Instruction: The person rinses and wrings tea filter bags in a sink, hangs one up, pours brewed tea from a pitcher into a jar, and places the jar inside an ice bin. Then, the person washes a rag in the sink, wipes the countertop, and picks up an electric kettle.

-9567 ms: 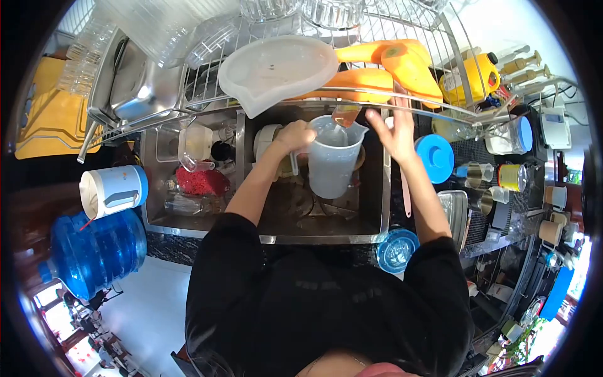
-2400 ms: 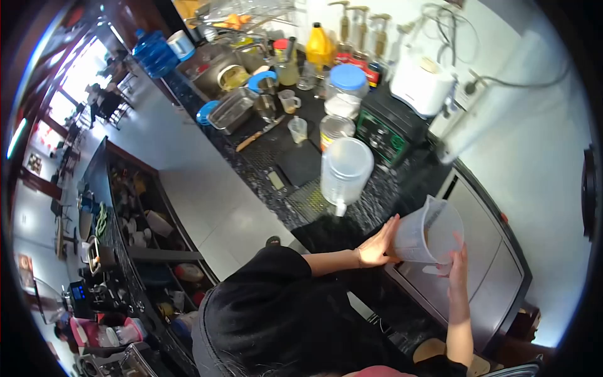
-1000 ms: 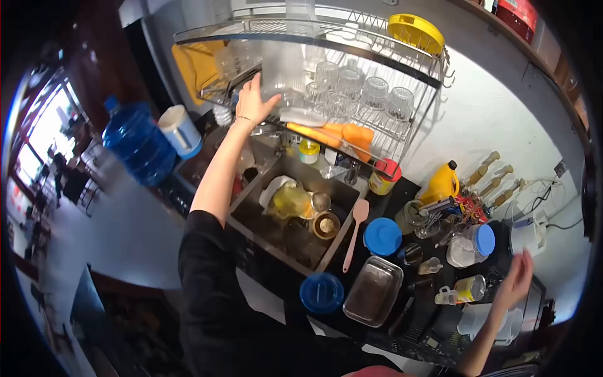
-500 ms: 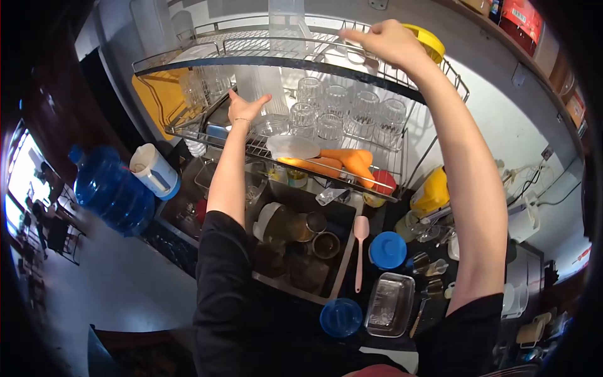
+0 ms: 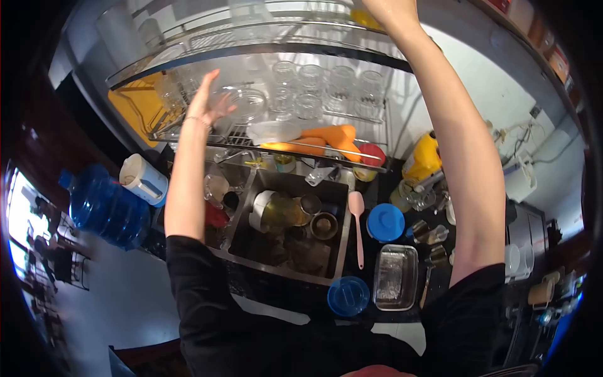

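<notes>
My left hand point(image 5: 210, 103) reaches into the lower shelf of the dish rack, thumb and fingers spread, slightly smeared, with nothing visible in its grasp. Just right of it is a round clear glass dish point(image 5: 247, 105). Further right, several upturned drinking glasses point(image 5: 341, 85) stand in rows. A translucent ladle-like utensil point(image 5: 274, 132) and orange-handled utensils point(image 5: 336, 134) lie along the shelf front. My right hand point(image 5: 392, 14) is raised at the upper shelf, near a yellow object point(image 5: 366, 19). The top edge of the picture cuts off its fingers.
Below the rack is a sink point(image 5: 235, 248) holding dishes. A pink spatula point(image 5: 358, 229), blue-lidded container point(image 5: 385, 222) and glass baking dish point(image 5: 396, 278) lie to its right. A large blue water bottle point(image 5: 107, 204) and white jug point(image 5: 144, 179) stand left. A yellow bottle point(image 5: 421, 157) stands right.
The view has shifted. My right hand has gone up, past the picture's top edge. My left hand has moved left; the tall clear ribbed container beside it no longer shows there.
</notes>
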A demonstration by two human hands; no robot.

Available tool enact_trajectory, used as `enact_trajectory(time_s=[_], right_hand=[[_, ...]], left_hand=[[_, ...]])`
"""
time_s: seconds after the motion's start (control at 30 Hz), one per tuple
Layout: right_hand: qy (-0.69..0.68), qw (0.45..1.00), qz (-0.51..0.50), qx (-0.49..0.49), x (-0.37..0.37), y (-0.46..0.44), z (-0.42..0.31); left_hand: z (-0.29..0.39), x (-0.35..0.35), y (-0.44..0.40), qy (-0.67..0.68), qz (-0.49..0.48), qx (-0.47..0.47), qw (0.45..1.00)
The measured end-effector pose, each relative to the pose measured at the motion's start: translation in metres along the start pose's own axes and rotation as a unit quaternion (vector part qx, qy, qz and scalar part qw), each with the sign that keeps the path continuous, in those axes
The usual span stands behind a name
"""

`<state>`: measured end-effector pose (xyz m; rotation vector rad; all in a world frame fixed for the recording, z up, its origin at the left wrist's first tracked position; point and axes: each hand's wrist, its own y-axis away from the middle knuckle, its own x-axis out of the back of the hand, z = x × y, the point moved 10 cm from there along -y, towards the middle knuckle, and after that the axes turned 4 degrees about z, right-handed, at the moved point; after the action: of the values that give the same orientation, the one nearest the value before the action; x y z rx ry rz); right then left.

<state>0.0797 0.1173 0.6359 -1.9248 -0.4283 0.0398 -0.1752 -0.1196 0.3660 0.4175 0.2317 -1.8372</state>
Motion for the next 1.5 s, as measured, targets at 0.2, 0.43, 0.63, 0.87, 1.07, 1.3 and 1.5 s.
enact_trajectory(time_s=[0.2,0.43,0.63,0.87,1.07,1.3,1.5], right_hand=[[-0.201,0.977,-0.008,-0.077,0.129,0.079,0.034],[-0.111,0.956,0.004,-0.272,0.36,0.312,0.148],[0.234,0.882,-0.013,-0.409,0.58,0.502,0.247],[0.339,0.878,-0.148,-0.304,0.674,0.584,0.376],[0.07,0.946,-0.119,-0.293,0.718,0.493,0.317],[-0.022,0.975,-0.146,-0.165,0.809,0.431,0.251],[-0.092,0.921,-0.164,-0.342,0.857,0.458,0.302]], left_hand=[[-0.019,0.007,0.095,0.183,-0.074,0.121,0.973],[-0.079,-0.059,0.291,0.176,-0.184,0.125,0.959],[-0.197,-0.062,0.389,0.006,0.037,-0.017,0.999],[-0.278,-0.279,0.511,-0.126,0.081,-0.206,0.967],[-0.383,-0.422,0.593,0.078,-0.16,0.19,0.966],[-0.46,-0.618,0.727,-0.126,-0.535,0.227,0.804],[-0.475,-0.689,0.742,-0.199,-0.592,-0.137,0.768]])
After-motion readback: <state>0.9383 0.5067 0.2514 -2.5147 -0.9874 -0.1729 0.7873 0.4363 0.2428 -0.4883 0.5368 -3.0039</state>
